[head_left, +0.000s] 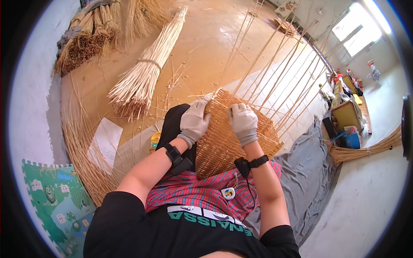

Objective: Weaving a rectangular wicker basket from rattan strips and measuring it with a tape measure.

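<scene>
A tan floor (206,47) fills most of the view, with a grey cloth (307,180) spread over it toward the lower right. A long curved band of loose straw (79,150) runs along the floor's left edge, beside a green foam play mat (56,202) at the lower left. A tied bundle of pale willow rods (146,71) lies near the upper middle of the floor, and darker reed bundles (88,38) sit at the upper left corner. A straw broom (365,148) lies at the right, just past a cluster of small boxes (348,122) whose contents cannot be made out.

The half-woven wicker basket (228,137) rests on its side on the person's lap, above a red striped cloth (202,191); long unwoven stakes (284,73) fan out from it toward the upper right. Whether anything lies inside cannot be told.

The gloved left hand (195,120) lies against the basket's left edge, fingers together and curled over the weave. The gloved right hand (244,124) presses on the basket's upper side, fingers bent together on the wicker. A white sheet of paper (104,139) lies on the floor to the left.
</scene>
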`<state>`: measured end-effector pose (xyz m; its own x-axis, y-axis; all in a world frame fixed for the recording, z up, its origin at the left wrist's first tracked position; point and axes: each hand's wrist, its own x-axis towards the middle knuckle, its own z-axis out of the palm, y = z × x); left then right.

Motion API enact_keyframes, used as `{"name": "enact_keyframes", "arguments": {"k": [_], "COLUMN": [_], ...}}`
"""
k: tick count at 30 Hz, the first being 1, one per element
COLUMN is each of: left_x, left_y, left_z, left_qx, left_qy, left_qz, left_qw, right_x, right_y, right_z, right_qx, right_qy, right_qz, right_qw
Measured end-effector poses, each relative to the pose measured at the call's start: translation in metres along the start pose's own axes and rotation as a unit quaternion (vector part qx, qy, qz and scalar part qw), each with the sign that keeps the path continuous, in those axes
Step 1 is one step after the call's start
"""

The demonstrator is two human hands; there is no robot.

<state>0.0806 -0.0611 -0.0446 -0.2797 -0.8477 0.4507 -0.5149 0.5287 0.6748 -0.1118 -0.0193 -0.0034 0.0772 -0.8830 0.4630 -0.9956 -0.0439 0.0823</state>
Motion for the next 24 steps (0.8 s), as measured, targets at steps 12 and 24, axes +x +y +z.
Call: {"name": "enact_keyframes", "arguments": {"k": [12,24], "left_x": [-0.001,-0.001], "left_y": [0.001,0.002], "left_z": [0.003,0.003], "left_qx": [-0.01,-0.009], "left_qy": [-0.016,-0.011], "left_qz": [-0.018,0.016], "left_qw": [1.0,1.0], "right_x": [-0.011,-0.049], "right_y": [-0.009,-0.037], "right_z": [0.017,-0.017], "right_qx": [-0.051,0.141], "right_qy": [0.064,0.121], "right_qz": [0.039,0.096], "right_qw": [0.996,0.978]}}
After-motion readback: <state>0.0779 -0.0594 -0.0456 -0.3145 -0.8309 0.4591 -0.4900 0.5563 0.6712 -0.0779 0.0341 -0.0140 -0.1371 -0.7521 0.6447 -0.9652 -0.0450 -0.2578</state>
